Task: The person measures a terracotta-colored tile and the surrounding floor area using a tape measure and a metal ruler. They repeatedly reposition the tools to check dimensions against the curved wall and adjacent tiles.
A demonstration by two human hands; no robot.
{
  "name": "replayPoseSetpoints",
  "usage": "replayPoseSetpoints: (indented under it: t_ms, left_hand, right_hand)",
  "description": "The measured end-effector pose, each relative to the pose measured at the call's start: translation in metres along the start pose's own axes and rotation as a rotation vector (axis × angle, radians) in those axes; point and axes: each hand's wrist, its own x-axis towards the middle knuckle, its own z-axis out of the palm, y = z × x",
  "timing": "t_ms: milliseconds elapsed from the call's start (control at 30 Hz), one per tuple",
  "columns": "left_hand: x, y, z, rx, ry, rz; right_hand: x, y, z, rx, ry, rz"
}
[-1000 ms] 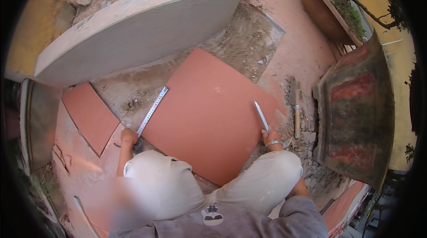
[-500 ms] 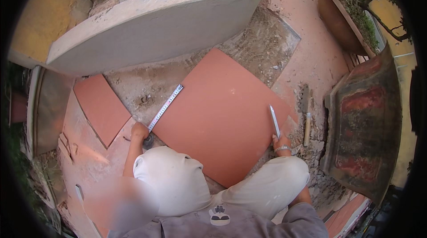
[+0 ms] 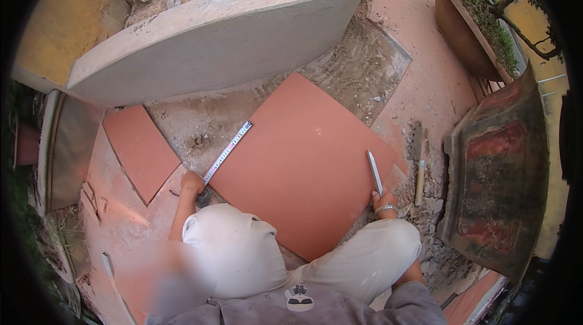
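A large square terracotta tile (image 3: pixel 303 173) lies on the ground before me, turned cornerwise. My left hand (image 3: pixel 193 183) is closed at the near end of a tape measure (image 3: pixel 227 154); its pale blade runs out along the tile's upper left edge, and the dark case shows partly beside the fingers. Over the tile's right corner, my right hand (image 3: pixel 384 199) grips a slim silver tool with a slanted tip (image 3: pixel 374 171), pointing away from me. Whether it is a knife or a marker I cannot tell. The right fingers are partly hidden.
A cut terracotta piece (image 3: pixel 143 152) lies at left. Beyond the tile are bare dirt (image 3: pixel 358 61) and a low curved concrete wall (image 3: pixel 218 46). At right, a trowel with a wooden handle (image 3: pixel 419 182) lies near rubble and a big dark planter (image 3: pixel 495 185).
The view has shifted slightly, so the scene sits a little lower. Both hands keep their holds, and the tape still lies along the same tile edge.
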Motion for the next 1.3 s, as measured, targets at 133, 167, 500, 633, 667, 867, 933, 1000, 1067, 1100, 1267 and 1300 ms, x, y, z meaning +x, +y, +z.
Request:
replayPoseSetpoints:
  t_ms: [133, 167, 500, 633, 667, 867, 933, 1000, 1067, 1100, 1267, 1300]
  left_hand:
    - [0.001, -0.001, 0.002, 0.034, -0.015, 0.030]
    - [0.001, -0.001, 0.002, 0.053, -0.017, 0.057]
    - [0.006, -0.004, 0.006, 0.135, -0.063, 0.097]
    - [0.007, -0.001, 0.005, 0.175, -0.080, 0.081]
    - [0.006, 0.000, 0.005, 0.164, -0.073, 0.077]
    - [0.003, -0.002, 0.007, 0.125, -0.045, 0.063]
    - [0.005, -0.002, 0.007, 0.154, -0.053, 0.082]
    - [0.007, -0.002, 0.007, 0.195, -0.085, 0.099]
    - [0.007, -0.003, 0.006, 0.170, -0.090, 0.096]
    - [0.006, -0.003, 0.006, 0.179, -0.094, 0.094]
    - [-0.003, -0.001, 0.002, 0.124, -0.052, 0.075]
    - [-0.006, -0.002, 0.000, 0.119, -0.034, 0.081]
  right_hand:
    - [0.004, 0.005, 0.002, 0.123, 0.086, -0.064]
    - [0.004, 0.006, 0.004, 0.140, 0.120, -0.086]
    - [0.009, 0.012, 0.009, 0.151, 0.087, -0.153]
    - [0.008, 0.010, 0.013, 0.005, 0.086, -0.171]
    - [0.008, 0.010, 0.013, 0.006, 0.066, -0.171]
    - [0.005, 0.008, 0.014, 0.100, 0.090, -0.161]
    - [0.007, 0.010, 0.015, 0.078, 0.057, -0.157]
    - [0.009, 0.012, 0.016, 0.032, 0.010, -0.135]
    - [0.012, 0.012, 0.016, 0.126, 0.070, -0.165]
    - [0.013, 0.011, 0.015, 0.153, 0.086, -0.139]
    - [0.033, -0.008, -0.015, 0.127, 0.061, -0.244]
    - [0.040, -0.015, -0.021, 0.064, 0.019, -0.233]
